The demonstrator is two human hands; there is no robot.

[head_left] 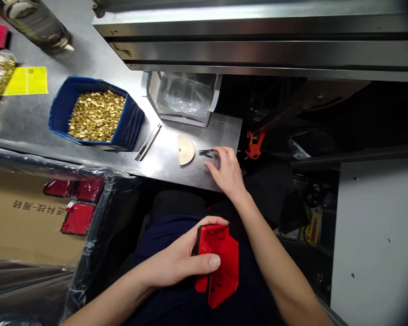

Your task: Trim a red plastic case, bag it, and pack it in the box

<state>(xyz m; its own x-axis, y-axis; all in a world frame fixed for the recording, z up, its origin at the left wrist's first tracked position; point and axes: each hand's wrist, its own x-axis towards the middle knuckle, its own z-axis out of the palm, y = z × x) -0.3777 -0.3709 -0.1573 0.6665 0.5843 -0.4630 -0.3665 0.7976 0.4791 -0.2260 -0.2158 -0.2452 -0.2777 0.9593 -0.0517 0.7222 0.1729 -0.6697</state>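
My left hand (180,260) is closed around a red plastic part (221,267), held over my lap below the metal table (163,163). My right hand (226,170) reaches onto the table's near right corner. Its fingers lie spread and flat beside a small dark tool that looks like tweezers (206,154). I cannot tell whether the fingertips touch that tool. A tan half-round piece (185,149) lies just left of it.
A blue bin (59,113) full of small brass parts (97,115) stands at the table's left. A clear plastic-lined tray (185,97) sits behind. A cardboard box (23,217) with more red parts (76,217) is at my left. An orange clip (255,145) hangs right.
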